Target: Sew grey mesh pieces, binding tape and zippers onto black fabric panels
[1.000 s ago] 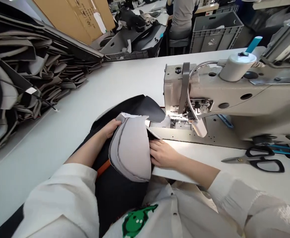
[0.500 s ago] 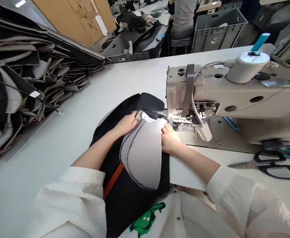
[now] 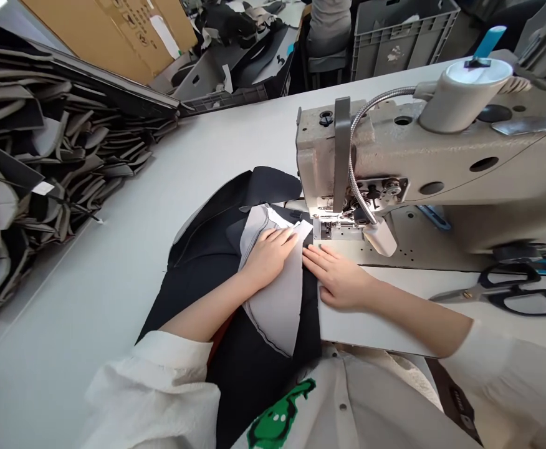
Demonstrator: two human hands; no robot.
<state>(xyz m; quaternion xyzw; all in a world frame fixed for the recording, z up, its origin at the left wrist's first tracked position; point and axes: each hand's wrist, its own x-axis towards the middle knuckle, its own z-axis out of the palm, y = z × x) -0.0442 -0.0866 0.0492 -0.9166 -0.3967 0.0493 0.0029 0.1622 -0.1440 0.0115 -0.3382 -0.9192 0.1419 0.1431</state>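
Observation:
A black fabric piece [image 3: 198,293] lies on the white table, part of it hanging over the front edge towards my lap. On top of it rests a light grey fabric panel [image 3: 280,312] with dark edging. My left hand [image 3: 269,254] lies flat across the grey panel, fingers stretched out towards its upper right corner. Just right of the panel, my right hand [image 3: 336,274] rests with fingers extended onto the black fabric's edge. Both are close to the presser foot and needle area of the sewing machine [image 3: 326,229], which the fabric's edge adjoins.
Black-handled scissors [image 3: 502,293] lie on the right of the table. Piled cut pieces [image 3: 62,143] crowd the left side. Beyond the table are a cardboard box [image 3: 114,37], grey crates [image 3: 401,37] and a seated person [image 3: 329,28]. A lamp arm [image 3: 379,237] projects beside the needle.
My left hand has let go of the panel's upper left edge and moved right, flat onto it. My right hand has released the panel's right edge and lies flat. The view has shifted slightly.

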